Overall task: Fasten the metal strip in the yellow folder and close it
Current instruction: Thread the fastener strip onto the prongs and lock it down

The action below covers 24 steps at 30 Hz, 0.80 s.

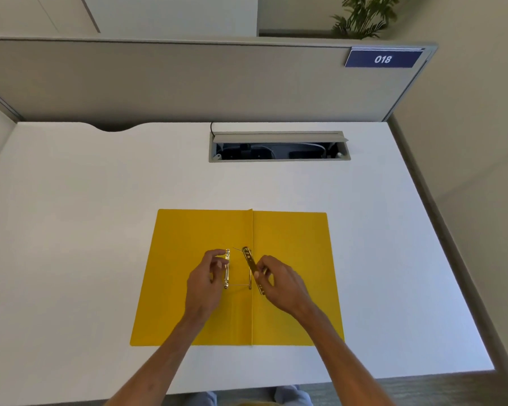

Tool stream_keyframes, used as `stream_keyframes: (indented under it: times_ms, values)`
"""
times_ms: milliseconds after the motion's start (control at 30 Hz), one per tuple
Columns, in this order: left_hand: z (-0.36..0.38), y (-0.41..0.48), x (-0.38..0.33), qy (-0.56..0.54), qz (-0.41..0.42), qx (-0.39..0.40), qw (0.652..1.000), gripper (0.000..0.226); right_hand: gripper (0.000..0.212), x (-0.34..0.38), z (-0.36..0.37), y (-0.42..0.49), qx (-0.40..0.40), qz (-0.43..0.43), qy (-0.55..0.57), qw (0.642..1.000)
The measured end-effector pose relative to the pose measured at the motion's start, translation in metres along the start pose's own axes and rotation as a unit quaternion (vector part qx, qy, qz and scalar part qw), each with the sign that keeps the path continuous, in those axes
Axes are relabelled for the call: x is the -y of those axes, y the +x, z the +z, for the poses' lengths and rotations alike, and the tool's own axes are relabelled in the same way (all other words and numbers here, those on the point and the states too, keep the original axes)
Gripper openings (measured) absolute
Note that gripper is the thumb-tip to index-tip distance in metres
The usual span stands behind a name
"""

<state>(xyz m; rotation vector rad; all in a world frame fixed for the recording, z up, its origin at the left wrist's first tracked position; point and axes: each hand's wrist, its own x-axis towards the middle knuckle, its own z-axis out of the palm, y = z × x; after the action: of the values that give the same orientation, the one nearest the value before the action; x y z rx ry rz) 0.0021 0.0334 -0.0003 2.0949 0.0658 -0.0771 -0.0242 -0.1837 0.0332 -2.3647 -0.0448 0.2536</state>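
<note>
A yellow folder [188, 230] lies open and flat on the white desk, its fold running down the middle. My left hand [207, 284] pinches a gold metal bar [227, 269] that stands just left of the fold, joined by thin prongs to the fastener base at the fold. My right hand [279, 281] holds a second gold metal strip [251, 263] with punched holes, tilted slightly and raised over the fold.
The white desk [85, 215] has a cable hatch [279, 148] with its lid up at the back. A grey partition [159, 80] with a blue "018" label [383, 58] closes off the rear. The desk's right edge drops off near the right side.
</note>
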Motion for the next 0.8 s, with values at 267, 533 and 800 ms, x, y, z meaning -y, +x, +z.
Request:
stream_keyframes:
  times_ms: [267,533,800]
  values:
    - [0.018,-0.008,0.005,-0.035,0.013,0.149,0.988,0.033,0.015,-0.013,0.014,-0.001,-0.044,-0.074,-0.153,0.985]
    - [0.006,-0.008,0.004,0.02,0.054,0.233,0.971,0.049,0.014,-0.022,0.021,-0.008,-0.034,0.015,-0.051,0.998]
    - [0.009,-0.018,0.016,0.299,0.203,0.252,0.898,0.061,0.014,-0.016,0.013,-0.004,-0.027,0.12,0.191,0.974]
